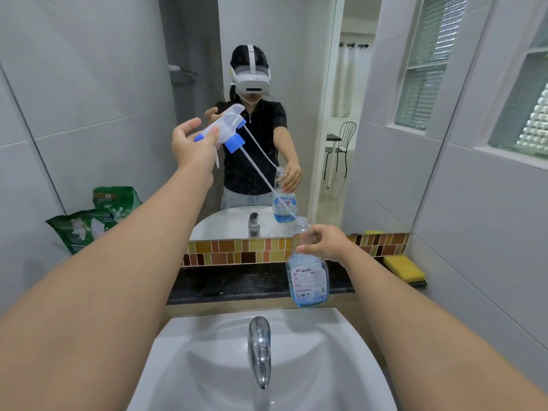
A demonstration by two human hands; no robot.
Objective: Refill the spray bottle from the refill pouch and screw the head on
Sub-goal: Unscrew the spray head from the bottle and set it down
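Above the white ceramic sink basin [207, 351]: open room, broken only by the chrome tap [260, 351] at centre. Behind the basin, bare black stone ledge [225, 283] on the left. Blocked on the right by the clear plastic bottle of blue liquid [308, 280], farther right by 1 yellow sponge [404, 268].
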